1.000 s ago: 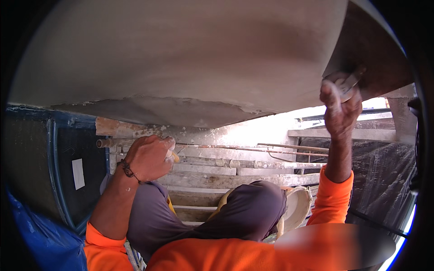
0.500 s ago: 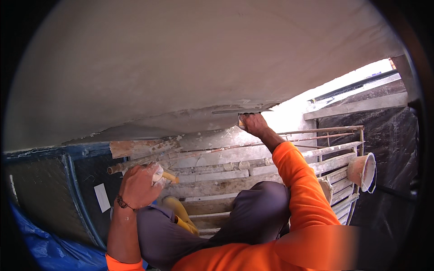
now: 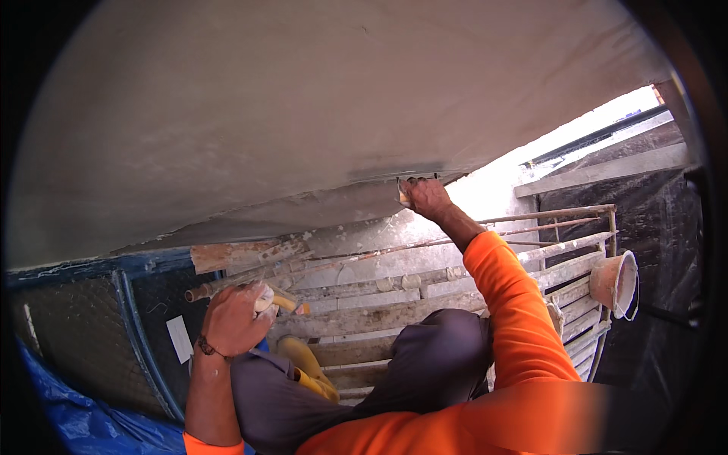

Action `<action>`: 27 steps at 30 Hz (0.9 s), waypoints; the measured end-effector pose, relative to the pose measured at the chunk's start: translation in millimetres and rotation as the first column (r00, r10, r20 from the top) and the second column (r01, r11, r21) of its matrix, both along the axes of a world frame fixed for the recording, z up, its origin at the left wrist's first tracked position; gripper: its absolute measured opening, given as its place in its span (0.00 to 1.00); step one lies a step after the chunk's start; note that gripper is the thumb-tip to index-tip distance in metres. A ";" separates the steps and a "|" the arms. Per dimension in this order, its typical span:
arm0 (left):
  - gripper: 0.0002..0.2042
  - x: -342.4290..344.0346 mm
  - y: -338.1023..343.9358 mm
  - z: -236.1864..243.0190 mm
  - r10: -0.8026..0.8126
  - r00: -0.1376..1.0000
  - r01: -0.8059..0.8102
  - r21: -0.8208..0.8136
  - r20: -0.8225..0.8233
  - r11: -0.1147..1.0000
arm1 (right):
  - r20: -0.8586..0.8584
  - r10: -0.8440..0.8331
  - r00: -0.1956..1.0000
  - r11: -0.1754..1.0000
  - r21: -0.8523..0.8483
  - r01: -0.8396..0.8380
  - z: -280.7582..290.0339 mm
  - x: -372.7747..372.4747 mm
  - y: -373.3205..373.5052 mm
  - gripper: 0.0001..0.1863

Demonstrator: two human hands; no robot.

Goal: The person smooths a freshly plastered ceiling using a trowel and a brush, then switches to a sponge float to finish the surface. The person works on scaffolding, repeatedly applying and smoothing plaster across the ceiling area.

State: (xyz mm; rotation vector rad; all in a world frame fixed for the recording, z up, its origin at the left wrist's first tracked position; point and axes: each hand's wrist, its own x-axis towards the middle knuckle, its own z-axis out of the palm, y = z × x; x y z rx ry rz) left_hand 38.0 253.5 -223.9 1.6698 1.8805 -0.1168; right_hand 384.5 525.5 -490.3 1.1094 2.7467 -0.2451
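Note:
My right hand [image 3: 426, 197] is closed round the handle of a plastering trowel [image 3: 404, 198]. Its thin blade lies close against the grey plastered surface [image 3: 303, 106], near the lower edge, and is mostly hidden by the angle. At lower left, my left hand [image 3: 233, 318] is wrapped round a tool with a yellowish, stubby part [image 3: 284, 300] and a pale rounded part caked with plaster. The fingers and the steep angle hide what kind of tool it is. That hand is away from the surface, above my left knee.
Beneath me are plaster-stained wooden planks [image 3: 349, 318] with rusty poles [image 3: 208, 291] along them. A bucket [image 3: 611, 279] hangs at the right end. Dark sheeting [image 3: 644, 205] covers the right side. A blue tarp [image 3: 98, 428] and blue frame [image 3: 136, 341] are at left.
My right hand and the trowel have moved slightly up along the plastered surface. My left hand keeps its grip. The whole view has shifted a little.

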 end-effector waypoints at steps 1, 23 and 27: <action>0.24 -0.4 0.0 -1.8 -0.003 1.000 0.003 0.011 -0.003 1.000 | -0.041 0.017 0.999 1.000 0.020 -0.016 10.7 -1.1 -0.7 0.22; 0.21 1.2 10.5 -12.3 -0.089 0.993 0.084 0.080 0.071 0.993 | -0.319 0.093 0.943 0.960 0.280 0.000 391.4 -29.2 -9.4 0.28; 0.16 1.8 8.7 -12.9 -0.088 0.993 0.071 0.196 0.077 0.978 | -0.463 0.111 0.879 0.938 0.341 0.062 452.7 -31.1 -13.5 0.25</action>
